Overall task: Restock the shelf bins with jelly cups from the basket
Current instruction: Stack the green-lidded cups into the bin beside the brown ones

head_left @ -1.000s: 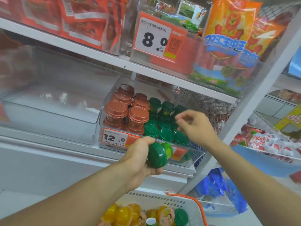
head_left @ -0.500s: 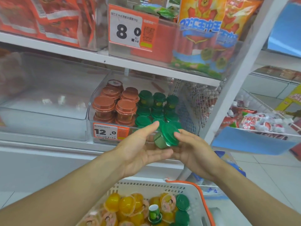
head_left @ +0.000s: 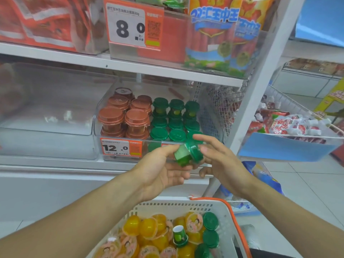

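Observation:
A green jelly cup lies on its side in front of the clear shelf bin. My left hand is palm up with straight fingers under the cup's base. My right hand pinches the cup's lid, index finger over the top and thumb below. Inside the bin, green-lidded cups stand stacked on the right and brown-lidded cups on the left. Below, the white basket holds several yellow jelly cups and a few green ones.
An empty clear bin sits left of the jelly bin. The shelf above carries bins of red sausage packs. A white shelf post rises at the right, with a wire basket of red-and-white packets beyond it.
My left hand opened from gripping the green cup and now carries it on flat fingers. My right hand came down from the bin and took the cup's lid.

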`<action>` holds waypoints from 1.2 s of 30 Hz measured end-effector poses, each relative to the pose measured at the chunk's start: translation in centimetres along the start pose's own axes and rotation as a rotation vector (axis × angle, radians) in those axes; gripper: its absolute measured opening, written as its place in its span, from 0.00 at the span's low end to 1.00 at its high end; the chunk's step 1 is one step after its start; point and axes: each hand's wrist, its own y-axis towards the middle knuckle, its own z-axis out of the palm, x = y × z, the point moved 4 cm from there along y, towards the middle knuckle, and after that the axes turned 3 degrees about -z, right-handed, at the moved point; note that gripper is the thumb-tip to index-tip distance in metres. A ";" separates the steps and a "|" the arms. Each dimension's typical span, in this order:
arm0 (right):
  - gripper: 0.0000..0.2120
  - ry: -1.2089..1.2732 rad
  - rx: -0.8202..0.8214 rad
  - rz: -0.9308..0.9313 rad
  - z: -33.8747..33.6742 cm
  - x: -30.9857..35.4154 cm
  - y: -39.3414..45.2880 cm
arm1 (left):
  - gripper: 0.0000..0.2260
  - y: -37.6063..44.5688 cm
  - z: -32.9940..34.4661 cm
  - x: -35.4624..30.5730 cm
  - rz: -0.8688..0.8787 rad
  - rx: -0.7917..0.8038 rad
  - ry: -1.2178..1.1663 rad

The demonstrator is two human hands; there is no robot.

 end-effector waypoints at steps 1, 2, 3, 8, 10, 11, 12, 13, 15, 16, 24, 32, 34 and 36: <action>0.21 -0.017 0.041 -0.027 0.0 0.1 -0.1 | 0.16 0.0 0.0 0.0 -0.010 0.007 0.022; 0.22 -0.037 0.071 -0.057 0.0 0.2 -0.1 | 0.17 0.0 0.0 0.0 -0.018 0.014 0.039; 0.23 -0.058 0.085 -0.092 0.1 0.2 -0.2 | 0.18 0.1 0.0 0.0 -0.026 0.024 0.053; 0.25 -0.103 0.038 -0.212 0.4 1.1 -0.4 | 0.22 0.3 0.1 0.6 -0.115 0.005 0.050; 0.20 -0.144 0.011 -0.230 0.7 1.5 -0.4 | 0.21 0.4 0.1 0.8 -0.129 -0.019 0.030; 0.18 -0.160 -0.012 -0.237 0.8 1.6 -0.4 | 0.21 0.4 0.0 0.8 -0.128 -0.026 0.015; 0.17 -0.169 -0.041 -0.243 0.9 1.7 -0.3 | 0.20 0.5 0.0 0.8 -0.122 -0.031 0.000; 0.16 -0.174 -0.075 -0.252 1.0 1.9 -0.2 | 0.20 0.6 0.0 0.8 -0.114 -0.038 -0.012; 0.14 -0.204 -0.153 -0.289 1.2 2.8 0.3 | 0.21 0.8 -0.3 0.7 -0.095 -0.067 -0.012; 0.13 -0.238 -0.191 -0.319 1.1 3.6 0.9 | 0.21 0.8 -0.6 0.6 -0.091 -0.089 -0.004; 0.14 -0.687 -0.283 -0.273 0.7 4.9 14.3 | 0.11 0.6 -2.3 0.7 -0.155 -0.139 0.141; 0.17 -0.912 -0.232 -0.177 2.2 0.9 19.8 | 0.10 0.4 -3.3 1.4 -0.201 -0.073 0.266; 0.16 -0.950 -0.235 -0.209 2.6 0.7 19.6 | 0.11 0.3 -3.6 1.5 -0.195 -0.075 0.299; 0.14 -0.991 -0.226 -0.228 3.0 0.7 19.5 | 0.11 0.1 -3.7 1.6 -0.189 -0.074 0.331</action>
